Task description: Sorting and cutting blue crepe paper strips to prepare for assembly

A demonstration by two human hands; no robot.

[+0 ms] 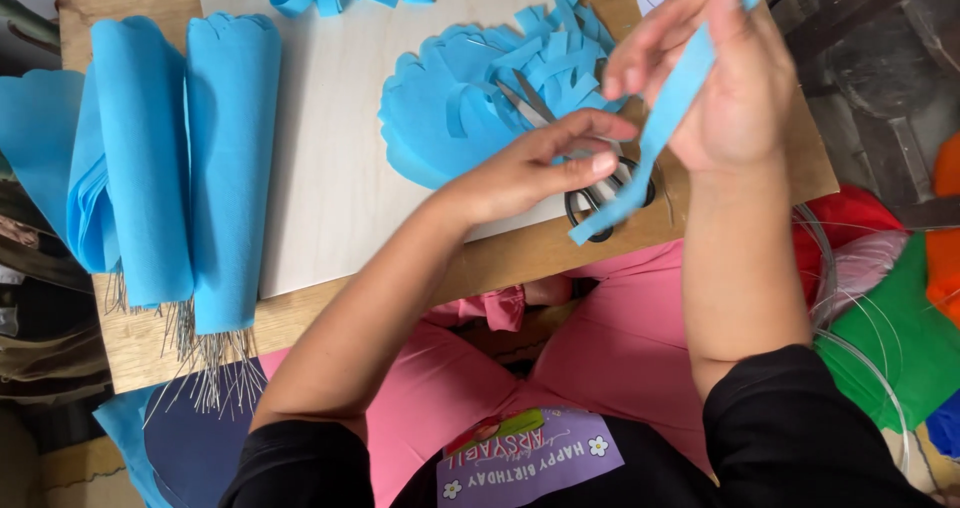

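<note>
I see both forearms enter from the bottom of the frame, bare below black sleeves pushed up near the elbows. My left hand [535,168] sits at center frame, palm down, wrist angled up and to the right, fingers extended with thumb and forefinger pinched together at the tips. My right hand [720,78] is raised at upper right, forearm near vertical, back of the hand facing the camera, fingers curled leftward in a pinch.
</note>
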